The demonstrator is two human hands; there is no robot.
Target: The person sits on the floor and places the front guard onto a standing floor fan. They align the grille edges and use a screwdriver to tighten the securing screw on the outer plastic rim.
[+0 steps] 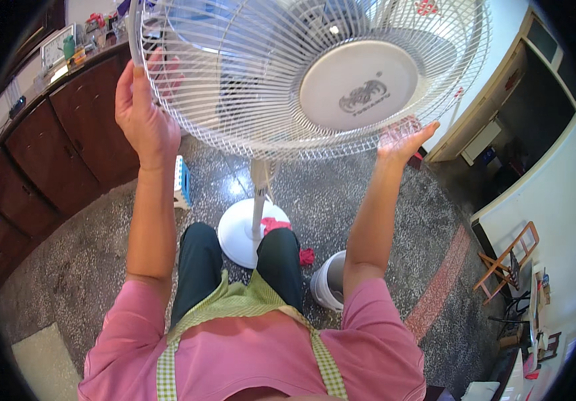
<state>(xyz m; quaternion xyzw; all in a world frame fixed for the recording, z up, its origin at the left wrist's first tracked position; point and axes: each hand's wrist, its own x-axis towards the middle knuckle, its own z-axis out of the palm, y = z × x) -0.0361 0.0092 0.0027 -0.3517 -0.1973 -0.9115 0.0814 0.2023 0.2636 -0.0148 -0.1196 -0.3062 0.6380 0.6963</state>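
Observation:
A round white wire fan guard [241,100] with a pale disc [360,85] at its middle fills the upper part of the view. My left hand [146,123] grips its left rim, thumb in front and fingers behind the wires. At the lower right rim, my right hand [405,139] holds the guard from below and behind, its thumb sticking out to the side. Beneath it rises the white pole of the fan stand [258,207], standing on a round white base [229,234] between my knees. Whether the guard is fastened to the fan, I cannot tell.
A grey-white bucket [328,284] stands right of my legs. Pink cloths [306,256] lie by the base. A blue and white stool [181,182] is near the dark red cabinets [67,134] at left. A wooden folding rack [508,260] leans by the right wall.

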